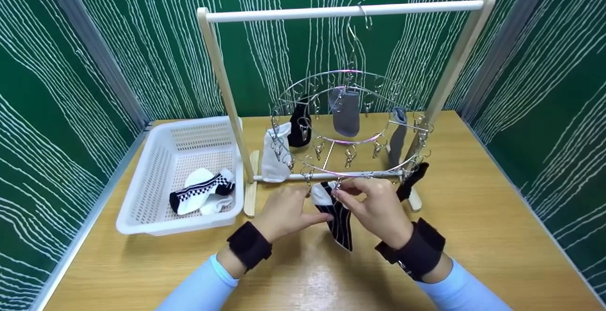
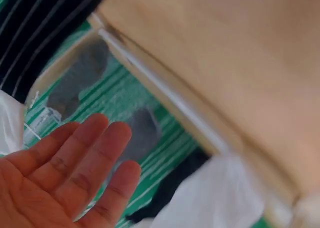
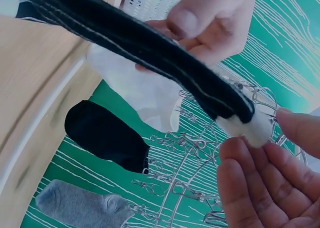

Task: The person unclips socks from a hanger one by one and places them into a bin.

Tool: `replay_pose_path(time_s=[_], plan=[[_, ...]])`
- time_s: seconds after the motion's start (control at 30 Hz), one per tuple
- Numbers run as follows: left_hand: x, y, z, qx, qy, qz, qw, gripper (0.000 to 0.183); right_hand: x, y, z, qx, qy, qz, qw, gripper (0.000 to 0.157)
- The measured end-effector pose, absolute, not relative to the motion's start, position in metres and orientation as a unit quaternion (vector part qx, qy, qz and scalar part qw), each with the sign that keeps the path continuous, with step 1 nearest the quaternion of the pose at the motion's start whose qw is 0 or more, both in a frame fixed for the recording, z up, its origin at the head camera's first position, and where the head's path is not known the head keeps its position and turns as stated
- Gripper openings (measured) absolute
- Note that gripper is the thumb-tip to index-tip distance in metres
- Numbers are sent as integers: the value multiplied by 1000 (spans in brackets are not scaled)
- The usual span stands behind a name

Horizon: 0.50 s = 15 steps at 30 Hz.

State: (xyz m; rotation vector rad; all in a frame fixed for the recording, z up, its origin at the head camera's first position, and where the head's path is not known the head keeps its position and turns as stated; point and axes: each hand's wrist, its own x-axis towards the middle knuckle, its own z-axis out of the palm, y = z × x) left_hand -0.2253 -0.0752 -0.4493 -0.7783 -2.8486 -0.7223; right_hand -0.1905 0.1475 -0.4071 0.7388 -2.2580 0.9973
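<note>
A black sock with thin white stripes and a white end (image 1: 340, 226) hangs at the near edge of a round metal clip hanger (image 1: 350, 141). At its white end my right hand (image 1: 378, 207) pinches a small metal clip between thumb and fingers. In the right wrist view the fingertips (image 3: 235, 153) touch that white end. My left hand (image 1: 286, 214) is beside the sock, thumb pointing toward it. The left wrist view shows the left fingers (image 2: 92, 155) extended and holding nothing. Whether the left thumb touches the sock is hard to tell.
A wooden stand (image 1: 284, 15) carries the hanger. White (image 1: 275, 155), black (image 1: 299, 124) and grey socks (image 1: 348, 114) hang around the ring. On the left, a white plastic basket (image 1: 142, 207) holds white and black-checked socks (image 1: 203, 192).
</note>
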Motion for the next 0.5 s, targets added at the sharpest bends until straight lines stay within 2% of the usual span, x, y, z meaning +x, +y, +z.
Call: replay_pose_path(time_s=[0.1,0.23,0.5], plan=[[-228,-74,-452,-260,-913,-313,23,48,-191,147,-407,279,-838,375,282,8],[-230,-73,-456,-269,-880,-391,19,28,-192,147,-408,286,-832,372,296,9],[-229,-74,-457,-286,-803,-523,-12,24,-195,148,-411,309,-808,376,332,13]])
